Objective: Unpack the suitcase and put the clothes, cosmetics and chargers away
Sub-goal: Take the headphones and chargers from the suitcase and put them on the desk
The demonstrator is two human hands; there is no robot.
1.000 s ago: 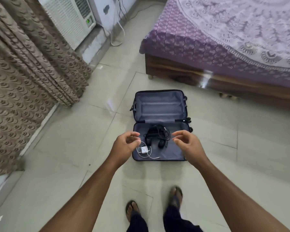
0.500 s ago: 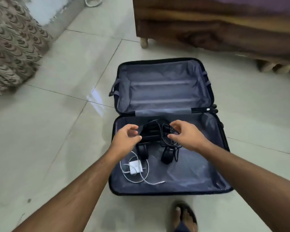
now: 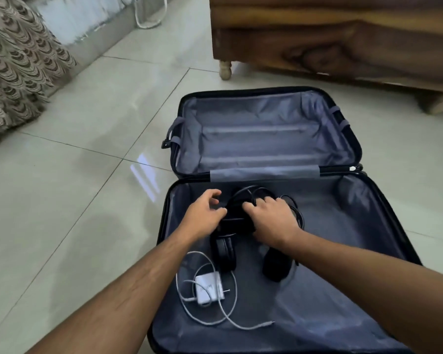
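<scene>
1. While the suitcase [image 3: 266,139] lies open, black headphones [image 3: 224,254] and a black cable bundle [image 3: 251,198] sit at the near half's 11 o'clock.
2. Right hand [image 3: 271,218] grips the bundle; left hand [image 3: 202,213] hovers beside it, fingers apart.
3. White charger [image 3: 209,290] waits at 7 o'clock.
4. Light, floppy cords likely tangle: gather whole coils, lift headphones by the stiff band.

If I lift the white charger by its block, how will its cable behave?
The white charger looks small, so probably light. Its thin cable lies in loose loops, so it will likely hang floppy, trail, and may snag the black headphones nearby.
</scene>
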